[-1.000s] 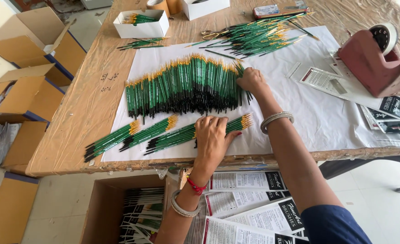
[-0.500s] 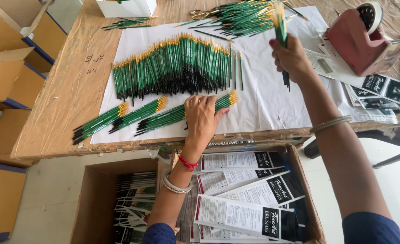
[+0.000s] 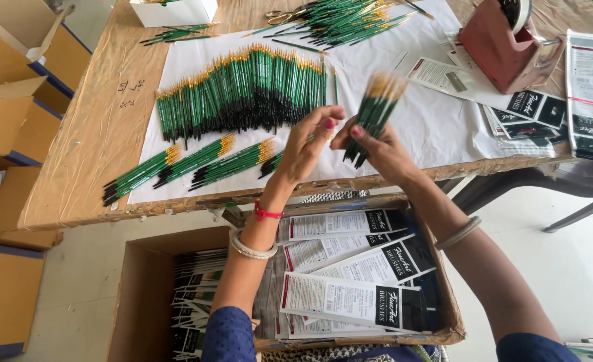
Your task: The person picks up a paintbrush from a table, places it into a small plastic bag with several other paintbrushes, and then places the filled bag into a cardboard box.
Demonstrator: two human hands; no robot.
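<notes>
The right hand (image 3: 383, 151) is pinching a blurred bundle of thin green paintbrushes (image 3: 373, 117) above the table's front edge (image 3: 175, 208), fingers curled tight around it. Their long axis is tilting, golden ends up-right, dark tips down-left. The left hand (image 3: 306, 144) is hovering beside it, fingers half-curled and holding nothing.

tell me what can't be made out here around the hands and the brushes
- Head view: the bunch of brushes in the right hand is motion-blurred, so it cannot be counted.
- The left hand hides part of the small brush bundle beneath it.
- The tape dispenser and white box are cut off by the top edge.
- The cardboard box below is partly hidden by both arms.
</notes>
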